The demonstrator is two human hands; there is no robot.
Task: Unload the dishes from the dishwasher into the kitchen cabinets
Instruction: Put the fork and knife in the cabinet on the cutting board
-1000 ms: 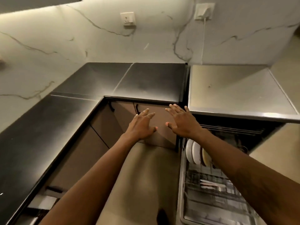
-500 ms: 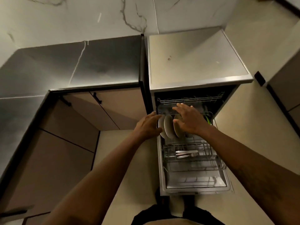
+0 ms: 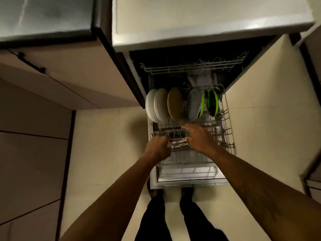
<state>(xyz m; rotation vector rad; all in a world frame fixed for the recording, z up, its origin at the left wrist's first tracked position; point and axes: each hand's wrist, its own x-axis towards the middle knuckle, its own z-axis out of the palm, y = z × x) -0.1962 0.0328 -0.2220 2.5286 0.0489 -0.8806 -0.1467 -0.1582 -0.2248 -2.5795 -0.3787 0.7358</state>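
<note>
The dishwasher (image 3: 205, 40) stands open with its lower rack (image 3: 229, 129) pulled out over the floor. At the rack's back stand two white plates (image 3: 156, 106), a tan plate (image 3: 175, 104), a grey plate (image 3: 193, 104) and a green-rimmed dish (image 3: 213, 102), all on edge. In front of them is the cutlery basket (image 3: 175, 134) with some silver cutlery (image 3: 178, 144) lying in it. My left hand (image 3: 158, 147) is at the basket's left end, fingers curled toward the cutlery; whether it grips any is hidden. My right hand (image 3: 198, 138) hovers over the basket's right end, fingers spread.
The wire upper rack (image 3: 191, 66) sits inside the machine. Brown cabinet doors with a black handle (image 3: 31, 62) lie to the left under a dark countertop (image 3: 45, 16). My legs (image 3: 172, 216) stand on pale floor at the open dishwasher door (image 3: 189, 180).
The view has tilted down onto the dishwasher. Both hands dropped from the plates at the rack's back to the cutlery basket nearer me.
</note>
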